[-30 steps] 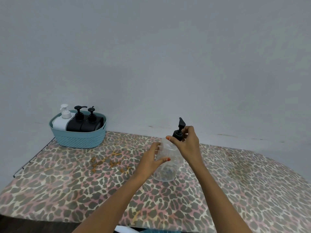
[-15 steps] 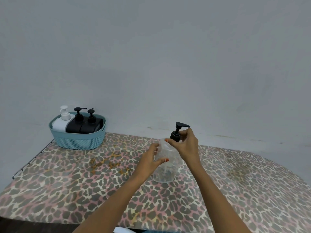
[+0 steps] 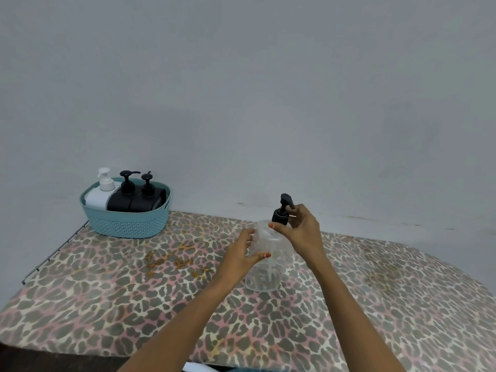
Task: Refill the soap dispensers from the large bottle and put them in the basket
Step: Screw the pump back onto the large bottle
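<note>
A clear plastic dispenser bottle (image 3: 264, 275) stands upright on the leopard-print table (image 3: 107, 285), in the middle. My left hand (image 3: 241, 255) grips its body from the left. My right hand (image 3: 302, 228) pinches the black pump head (image 3: 281, 212) at the bottle's neck. A teal woven basket (image 3: 126, 224) sits at the back left. It holds one white dispenser (image 3: 100, 196) and two black dispensers (image 3: 124, 200) (image 3: 149, 200), all upright. No large refill bottle is visible.
A plain grey wall rises right behind the table. A thin metal rail (image 3: 53, 253) runs along the table's left edge. Orange stains (image 3: 182, 260) mark the cloth between basket and bottle. The table's near edge is dark at the bottom left.
The pump nozzle has turned under my right fingers: it pointed right half a second ago and now points back toward the wall. The bottle and my left hand stay in place.
</note>
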Tool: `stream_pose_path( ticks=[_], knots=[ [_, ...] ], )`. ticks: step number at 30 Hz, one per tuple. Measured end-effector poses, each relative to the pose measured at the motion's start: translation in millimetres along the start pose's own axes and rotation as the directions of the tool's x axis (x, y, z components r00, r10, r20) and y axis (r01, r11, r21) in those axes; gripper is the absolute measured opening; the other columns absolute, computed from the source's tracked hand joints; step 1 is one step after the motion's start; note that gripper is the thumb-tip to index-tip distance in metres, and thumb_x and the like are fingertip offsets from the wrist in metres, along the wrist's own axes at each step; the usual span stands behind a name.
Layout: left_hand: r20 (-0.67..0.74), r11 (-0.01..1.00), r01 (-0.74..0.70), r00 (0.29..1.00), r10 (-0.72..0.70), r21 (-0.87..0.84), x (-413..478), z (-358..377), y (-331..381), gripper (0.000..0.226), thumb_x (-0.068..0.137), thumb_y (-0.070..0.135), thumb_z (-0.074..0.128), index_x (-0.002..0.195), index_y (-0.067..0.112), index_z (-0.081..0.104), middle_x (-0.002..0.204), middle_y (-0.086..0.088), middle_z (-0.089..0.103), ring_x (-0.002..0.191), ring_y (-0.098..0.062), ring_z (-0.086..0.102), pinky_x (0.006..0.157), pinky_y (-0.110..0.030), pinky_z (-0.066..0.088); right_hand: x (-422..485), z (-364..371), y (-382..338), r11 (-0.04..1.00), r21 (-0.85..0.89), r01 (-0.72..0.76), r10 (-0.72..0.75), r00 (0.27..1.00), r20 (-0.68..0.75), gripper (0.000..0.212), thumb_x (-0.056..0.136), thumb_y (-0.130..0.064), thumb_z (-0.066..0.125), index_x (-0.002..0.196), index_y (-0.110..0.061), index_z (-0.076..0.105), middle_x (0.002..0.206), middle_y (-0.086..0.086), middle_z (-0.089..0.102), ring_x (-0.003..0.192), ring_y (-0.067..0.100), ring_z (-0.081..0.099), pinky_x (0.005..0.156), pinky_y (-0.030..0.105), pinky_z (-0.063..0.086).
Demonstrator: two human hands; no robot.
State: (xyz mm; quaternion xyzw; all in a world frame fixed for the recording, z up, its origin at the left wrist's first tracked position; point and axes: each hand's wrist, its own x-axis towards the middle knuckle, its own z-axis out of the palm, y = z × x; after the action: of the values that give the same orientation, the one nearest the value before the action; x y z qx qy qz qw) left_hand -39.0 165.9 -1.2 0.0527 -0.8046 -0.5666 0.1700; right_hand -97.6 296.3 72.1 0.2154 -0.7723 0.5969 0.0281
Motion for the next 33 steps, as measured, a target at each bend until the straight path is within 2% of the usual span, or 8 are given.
stream_pose_path(
  ticks=[4, 10, 14, 18, 23, 26, 30, 33],
  knots=[
    [0.004, 1.000, 0.000, 1.000, 0.000, 0.009, -0.3, -0.4, 0.6, 0.057, 0.075, 0.029, 0.072, 0.122, 0.021, 0.041, 0.124, -0.001, 0.055, 0.102, -0.002, 0.049, 0.071, -0.002, 0.042, -0.4, 6.7, 0.9, 0.997, -0.065, 0.035, -0.036, 0.999, -0.015, 0.045, 0.071, -0.018, 0.079, 0.095, -0.016, 0.041, 0.094, -0.002, 0.051, 0.082, 0.012, 0.053, 0.063, 0.009, 0.041],
    [0.008, 1.000, -0.001, 1.000, 0.001, 0.003, -0.4, 0.1, 1.8, 0.056, 0.074, 0.028, 0.072, 0.120, 0.020, 0.042, 0.124, -0.003, 0.056, 0.104, -0.005, 0.050, 0.085, -0.016, 0.040, -0.5, -20.2, -2.6, 0.992, 0.128, -0.001, -0.046, 0.930, 0.364, 0.037, 0.091, -0.008, 0.056, 0.112, -0.038, 0.052, 0.110, -0.021, 0.057, 0.104, -0.008, 0.056, 0.087, 0.014, 0.048],
    [0.005, 1.000, -0.011, 1.000, 0.011, 0.003, -0.3, 0.9, 1.2, 0.054, 0.073, 0.028, 0.073, 0.117, 0.023, 0.042, 0.123, -0.002, 0.056, 0.104, -0.005, 0.050, 0.085, -0.017, 0.040, 3.4, -15.3, 0.5, 0.997, 0.078, -0.023, 0.009, 0.985, 0.173, 0.030, 0.079, -0.004, 0.069, 0.105, -0.017, 0.060, 0.102, 0.002, 0.066, 0.100, 0.017, 0.063, 0.083, 0.021, 0.050],
    [0.009, 1.000, -0.016, 1.000, 0.015, 0.016, 0.3, 0.5, -0.5, 0.058, 0.073, 0.031, 0.073, 0.121, 0.022, 0.041, 0.125, 0.000, 0.054, 0.104, -0.002, 0.047, 0.077, -0.005, 0.038, 1.9, 0.8, -0.4, 0.999, -0.045, 0.030, -0.032, 0.999, -0.027, 0.041, 0.069, -0.017, 0.081, 0.091, -0.013, 0.047, 0.087, 0.002, 0.055, 0.075, 0.012, 0.052, 0.065, 0.009, 0.042],
    [0.007, 1.000, -0.004, 1.000, 0.004, 0.008, 1.4, 0.3, -1.2, 0.059, 0.072, 0.032, 0.073, 0.121, 0.020, 0.042, 0.124, -0.001, 0.056, 0.101, -0.002, 0.049, 0.080, -0.010, 0.040, 1.1, -10.8, 0.0, 0.999, 0.022, -0.042, 0.036, 0.974, 0.224, 0.049, 0.083, -0.022, 0.068, 0.125, -0.021, 0.044, 0.121, -0.005, 0.053, 0.111, 0.009, 0.053, 0.086, 0.018, 0.043],
    [0.008, 1.000, -0.026, 1.000, 0.026, -0.001, 1.0, 0.9, -1.2, 0.056, 0.072, 0.030, 0.074, 0.118, 0.021, 0.043, 0.122, 0.000, 0.057, 0.101, -0.002, 0.050, 0.074, -0.002, 0.041, 0.8, -24.3, -2.1, 0.990, 0.134, -0.037, -0.014, 0.932, 0.361, 0.039, 0.087, -0.004, 0.059, 0.119, -0.027, 0.055, 0.125, -0.010, 0.056, 0.118, 0.006, 0.052, 0.093, 0.018, 0.046],
    [0.001, 0.999, -0.033, 0.999, 0.033, -0.013, 1.3, 0.9, -2.6, 0.054, 0.073, 0.029, 0.074, 0.116, 0.023, 0.043, 0.118, 0.003, 0.056, 0.100, -0.002, 0.050, 0.068, 0.003, 0.040, 4.8, -18.2, -2.2, 0.997, 0.057, -0.050, 0.037, 0.975, 0.218, 0.033, 0.079, -0.002, 0.069, 0.107, -0.017, 0.060, 0.106, 0.001, 0.065, 0.101, 0.018, 0.062, 0.095, 0.033, 0.048],
    [0.007, 0.999, -0.032, 0.999, 0.032, -0.018, 1.3, 0.5, -4.1, 0.056, 0.073, 0.030, 0.073, 0.119, 0.022, 0.042, 0.115, 0.006, 0.054, 0.100, -0.002, 0.050, 0.068, 0.004, 0.040, 3.3, -4.2, -1.8, 0.998, -0.062, -0.003, 0.006, 0.999, 0.047, 0.038, 0.071, -0.013, 0.079, 0.096, -0.014, 0.050, 0.089, -0.003, 0.055, 0.079, 0.012, 0.053, 0.070, 0.008, 0.043]
  ],
)
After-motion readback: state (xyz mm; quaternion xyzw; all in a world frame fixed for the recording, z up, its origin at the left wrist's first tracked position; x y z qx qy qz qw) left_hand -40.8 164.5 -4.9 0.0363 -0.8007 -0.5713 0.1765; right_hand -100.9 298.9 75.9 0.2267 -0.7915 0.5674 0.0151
